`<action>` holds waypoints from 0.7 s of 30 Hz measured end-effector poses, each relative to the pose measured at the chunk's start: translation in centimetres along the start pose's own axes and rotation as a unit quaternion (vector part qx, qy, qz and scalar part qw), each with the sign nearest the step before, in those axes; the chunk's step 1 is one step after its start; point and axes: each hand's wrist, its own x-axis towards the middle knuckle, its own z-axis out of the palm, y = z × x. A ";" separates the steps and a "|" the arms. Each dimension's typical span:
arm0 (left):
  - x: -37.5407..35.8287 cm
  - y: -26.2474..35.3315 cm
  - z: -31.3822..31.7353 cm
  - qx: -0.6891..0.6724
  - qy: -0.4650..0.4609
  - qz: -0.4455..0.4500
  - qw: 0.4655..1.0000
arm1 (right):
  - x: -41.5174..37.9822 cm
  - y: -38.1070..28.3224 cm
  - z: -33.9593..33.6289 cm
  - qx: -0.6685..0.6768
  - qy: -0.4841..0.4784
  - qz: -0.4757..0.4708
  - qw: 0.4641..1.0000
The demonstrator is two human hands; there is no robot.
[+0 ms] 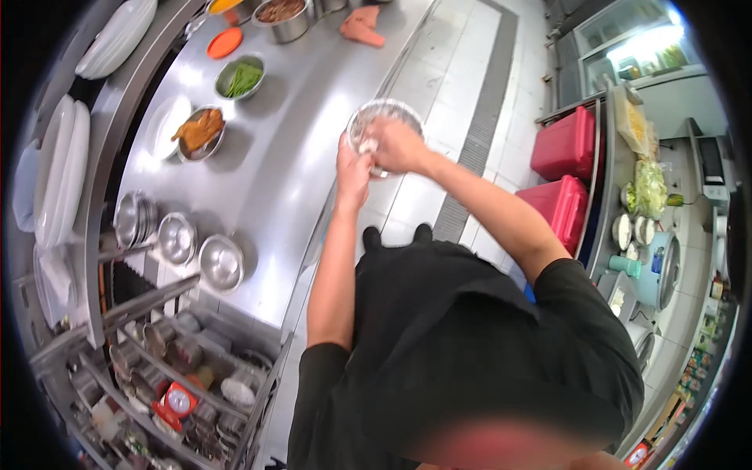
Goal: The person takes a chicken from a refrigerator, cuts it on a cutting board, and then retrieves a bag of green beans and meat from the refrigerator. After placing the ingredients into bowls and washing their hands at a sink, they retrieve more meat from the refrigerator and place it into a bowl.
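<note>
A broad steel table point(290, 157) fills much of the left side of the view, with the tiled floor point(419, 207) running along its edge and two red bins, the upper one point(565, 145) and the lower one point(552, 205), well apart on the far right. The person's arms reach forward to a silvery bowl point(392, 104), which shows against the floor just beyond the table's edge, apparently held up in the air. The left hand point(354, 174) is closed on the bowl's near side, though its underside fingers are hidden. The right hand point(399, 145) is over the bowl's opening, its fingers blurred, so whether they pinch anything or lie loose cannot be told. A small whitish clump point(368, 146) shows between the hands; what it is stays unclear. The likeliest trouble is a drop: the left hand seems to carry most of the bowl's weight, and a damp rim or a hard push from the right hand could tip it, sending it to the tiles. Brisk stirring might also flick bits over the rim, and a careless swing leftward could knock the bowl against the table's edge.
</note>
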 end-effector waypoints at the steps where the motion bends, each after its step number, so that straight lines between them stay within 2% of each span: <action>1: -0.2 0.2 0.7 0.004 -0.004 -0.031 1.000 | 0.7 0.8 -1.2 -0.017 0.005 0.007 1.000; 3: -0.5 0.1 0.7 0.064 -0.030 -0.126 0.989 | 0.5 0.1 -2.0 -0.097 -0.152 0.127 0.975; 4: -0.2 -0.5 0.7 0.066 -0.030 -0.130 0.989 | 0.2 0.5 -1.9 -0.094 -0.152 0.129 0.975; 6: 0.5 -1.2 0.2 0.061 0.015 -0.129 0.990 | 0.5 1.6 -2.7 -0.131 0.007 0.051 0.990; 8: 0.6 -1.0 -0.4 0.060 0.014 -0.116 0.991 | 0.6 2.5 -4.4 -0.097 -0.020 0.028 0.995; 10: 0.5 -0.3 -0.4 0.031 0.014 -0.072 0.997 | 0.5 2.5 -5.8 0.027 -0.068 -0.051 0.996; 11: 0.4 -0.4 -0.3 0.028 0.037 -0.056 0.997 | 0.5 1.5 -6.4 0.087 -0.067 -0.010 0.994; 12: 0.2 -0.5 -0.2 0.029 0.041 -0.058 0.997 | 0.3 1.1 -6.0 0.090 -0.069 -0.011 0.993; 14: 0.4 -0.2 0.2 0.006 0.043 0.005 0.999 | 0.8 0.2 -5.6 -0.113 -0.039 0.070 0.990; 15: 0.2 0.0 0.6 -0.004 0.036 0.038 0.999 | 0.8 0.4 -3.5 -0.145 -0.012 0.070 0.987; 16: 0.2 0.3 0.9 -0.003 0.035 0.037 0.999 | 0.9 0.9 -1.7 -0.144 -0.012 0.071 0.987; 18: -0.2 0.5 1.3 0.035 0.028 0.058 0.997 | 0.9 0.5 0.0 -0.022 0.107 0.066 0.992; 19: 0.0 0.8 1.1 0.043 0.031 0.013 0.998 | 0.9 1.1 0.0 -0.006 0.061 0.077 0.995; 20: 0.2 0.6 0.8 0.042 0.034 0.008 0.999 | 1.2 1.5 -0.2 -0.004 0.056 0.079 0.995; 21: 0.5 0.5 0.4 0.053 0.042 -0.017 0.998 | 1.7 1.9 -0.5 -0.079 0.051 0.048 0.994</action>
